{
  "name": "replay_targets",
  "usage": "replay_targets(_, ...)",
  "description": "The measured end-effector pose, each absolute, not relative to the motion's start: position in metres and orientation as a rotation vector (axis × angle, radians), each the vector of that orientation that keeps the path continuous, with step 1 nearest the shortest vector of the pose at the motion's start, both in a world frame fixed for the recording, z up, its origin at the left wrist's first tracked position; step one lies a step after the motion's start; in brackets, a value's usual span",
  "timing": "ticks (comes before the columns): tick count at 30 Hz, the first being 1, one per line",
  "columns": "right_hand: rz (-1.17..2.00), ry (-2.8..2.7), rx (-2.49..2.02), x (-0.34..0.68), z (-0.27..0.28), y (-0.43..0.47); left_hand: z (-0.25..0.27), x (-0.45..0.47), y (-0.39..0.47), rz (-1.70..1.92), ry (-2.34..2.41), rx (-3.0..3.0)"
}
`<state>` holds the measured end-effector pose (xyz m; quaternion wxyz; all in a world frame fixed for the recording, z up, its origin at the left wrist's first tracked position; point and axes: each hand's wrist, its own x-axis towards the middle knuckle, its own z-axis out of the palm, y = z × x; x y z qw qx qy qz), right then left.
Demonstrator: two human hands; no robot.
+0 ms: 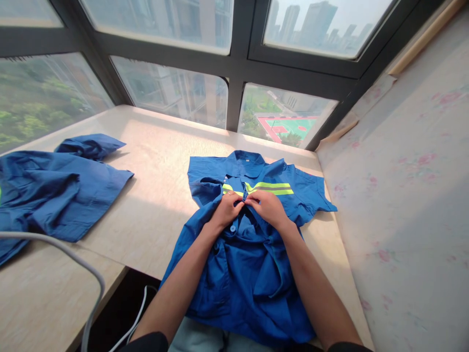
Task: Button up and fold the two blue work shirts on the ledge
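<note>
A blue short-sleeved work shirt (252, 274) with yellow-green and grey reflective stripes lies front up, its collar pointing at the window and its hem hanging over the near edge. At the middle of its front, just below the stripe, my left hand (229, 209) pinches one edge of the opening. My right hand (267, 206) pinches the other edge, and the fingertips of both hands meet there. Whatever small part sits between the fingertips is hidden. Below my left hand a pale button (233, 228) shows on the shirt, which gapes open under my hands.
A second blue garment (62, 190) lies crumpled on the left of the pale wooden surface (146, 210). A grey cable (84, 264) arcs across the lower left, beside a dark gap with a white cable (141, 308). Windows stand behind; a flowered wall (403, 195) borders the right.
</note>
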<state>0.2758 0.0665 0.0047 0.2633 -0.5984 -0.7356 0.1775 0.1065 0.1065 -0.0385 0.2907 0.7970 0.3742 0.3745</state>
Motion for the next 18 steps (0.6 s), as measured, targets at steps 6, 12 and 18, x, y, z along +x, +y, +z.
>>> replay_targets(6,0.798,-1.525,-1.509,0.280,-0.030,0.067,-0.036,0.105,0.108,0.999,0.972,2.101)
replay_targets(12,0.907,-1.378,-1.480,0.276,-0.039,0.068,-0.038,0.108,0.108,1.051,1.044,2.055)
replay_targets(18,0.951,-1.370,-1.464,0.275,-0.036,0.068,-0.041,0.110,0.106,1.044,1.116,1.942)
